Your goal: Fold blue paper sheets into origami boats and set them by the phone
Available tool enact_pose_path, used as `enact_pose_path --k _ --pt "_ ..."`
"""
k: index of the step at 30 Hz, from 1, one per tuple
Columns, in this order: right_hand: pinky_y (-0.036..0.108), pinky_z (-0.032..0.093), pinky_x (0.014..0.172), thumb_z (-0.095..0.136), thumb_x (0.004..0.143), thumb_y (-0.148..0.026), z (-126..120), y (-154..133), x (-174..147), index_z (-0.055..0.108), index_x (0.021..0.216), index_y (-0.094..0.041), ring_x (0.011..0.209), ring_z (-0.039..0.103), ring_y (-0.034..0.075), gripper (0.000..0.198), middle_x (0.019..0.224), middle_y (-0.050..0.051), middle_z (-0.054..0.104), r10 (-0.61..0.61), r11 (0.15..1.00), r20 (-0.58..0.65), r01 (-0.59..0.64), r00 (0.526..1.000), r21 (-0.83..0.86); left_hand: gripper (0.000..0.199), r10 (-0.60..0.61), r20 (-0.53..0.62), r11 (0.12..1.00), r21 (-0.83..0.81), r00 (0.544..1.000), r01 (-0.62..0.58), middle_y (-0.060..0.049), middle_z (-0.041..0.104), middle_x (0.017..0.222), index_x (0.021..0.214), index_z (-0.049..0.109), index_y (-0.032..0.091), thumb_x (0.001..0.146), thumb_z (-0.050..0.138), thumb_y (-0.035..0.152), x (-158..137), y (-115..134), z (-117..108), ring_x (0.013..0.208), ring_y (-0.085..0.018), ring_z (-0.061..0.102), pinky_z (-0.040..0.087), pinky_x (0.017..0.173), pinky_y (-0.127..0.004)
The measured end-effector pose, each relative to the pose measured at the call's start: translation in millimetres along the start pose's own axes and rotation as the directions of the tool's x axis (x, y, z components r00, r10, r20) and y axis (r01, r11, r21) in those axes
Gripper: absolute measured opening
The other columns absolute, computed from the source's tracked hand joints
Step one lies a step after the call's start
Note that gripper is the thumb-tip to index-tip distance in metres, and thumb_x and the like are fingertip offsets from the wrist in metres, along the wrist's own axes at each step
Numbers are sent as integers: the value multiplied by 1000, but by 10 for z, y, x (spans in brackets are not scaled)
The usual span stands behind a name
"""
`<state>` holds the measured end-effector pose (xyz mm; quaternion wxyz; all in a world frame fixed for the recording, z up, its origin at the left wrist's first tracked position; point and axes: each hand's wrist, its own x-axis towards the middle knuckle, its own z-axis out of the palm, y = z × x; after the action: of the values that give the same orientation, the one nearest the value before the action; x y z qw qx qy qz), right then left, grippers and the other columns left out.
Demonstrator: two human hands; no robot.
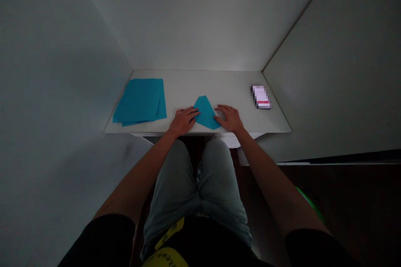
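Note:
A folded piece of blue paper (206,112) lies on the white table in front of me, narrow at its far end and wider toward me. My left hand (184,120) rests at its left edge, fingers stretched out with the tips on the paper. At the right side, my right hand (229,117) has its fingers apart, and the thumb touches the paper's right edge. Neither hand grips the sheet. Left of my left hand lies a stack of blue paper sheets (140,100), slightly fanned out.
A phone-like object (261,96), blurred by pixels, lies at the right end of the white table (188,81). Walls close in the table at the back, left and right. My legs (200,175) are at the table's front edge.

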<state>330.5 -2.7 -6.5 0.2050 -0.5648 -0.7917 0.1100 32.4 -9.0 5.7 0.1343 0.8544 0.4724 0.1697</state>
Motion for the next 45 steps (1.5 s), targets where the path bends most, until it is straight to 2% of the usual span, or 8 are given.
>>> enact_pose_path --k 7,14,18,21,30,38,42,45 --pt "61 41 124 63 105 -54 -13 -9 -8 71 147 -30 150 56 37 49 163 9 63 -31 999 4 31 1000 -10 49 -14 13 1000 20 1000 14 1 62 166 148 73 40 107 56 21 2 -36 2 154 -34 51 36 123 -61" --pt "60 40 124 60 106 -57 4 -12 -11 66 154 -30 151 55 38 56 165 10 62 -54 997 11 55 998 -45 49 -24 -12 1000 -10 1000 24 2 66 161 143 75 39 108 50 17 18 -61 17 149 -33 52 36 122 -60" --pt "61 40 123 59 106 -60 -2 -22 -14 63 157 -30 151 54 38 60 166 11 61 -58 998 16 58 998 -36 32 -7 -60 998 -55 998 3 -4 71 155 136 76 31 109 60 39 10 -54 23 143 -33 56 39 120 -57" --pt "62 40 123 58 106 -61 -9 -29 -17 61 159 -30 151 54 39 62 166 11 60 -59 997 19 60 998 -40 41 25 -78 998 -59 997 -30 -8 70 153 135 74 28 101 75 51 -10 -53 26 143 -33 57 39 122 -55" --pt "59 41 124 55 108 -54 -7 -28 -11 59 161 -28 152 54 36 59 170 9 57 -50 997 23 51 998 -59 43 41 -69 999 6 997 -41 -11 55 156 142 78 37 102 67 27 -22 -126 72 147 -36 48 39 122 -57" --pt "62 39 126 58 107 -57 -21 -21 -8 64 158 -34 157 48 37 57 170 4 57 -71 992 60 77 996 -96 48 27 -18 1000 -3 999 -27 -8 64 147 140 79 43 107 53 19 15 -143 58 139 -32 54 40 118 -55" --pt "62 40 125 58 107 -58 -11 -10 -8 70 150 -32 153 52 37 52 167 7 61 -65 995 46 68 997 -68 36 -1 -29 998 -56 1000 0 -6 70 148 138 79 35 109 59 35 15 -101 23 141 -30 58 39 123 -54" --pt "61 40 125 57 108 -57 2 5 -8 71 150 -30 152 53 36 52 166 9 61 -57 997 27 59 998 -50 59 40 -7 997 -59 999 -40 -8 64 162 149 71 30 97 76 57 -9 -83 24 153 -35 50 32 131 -57"
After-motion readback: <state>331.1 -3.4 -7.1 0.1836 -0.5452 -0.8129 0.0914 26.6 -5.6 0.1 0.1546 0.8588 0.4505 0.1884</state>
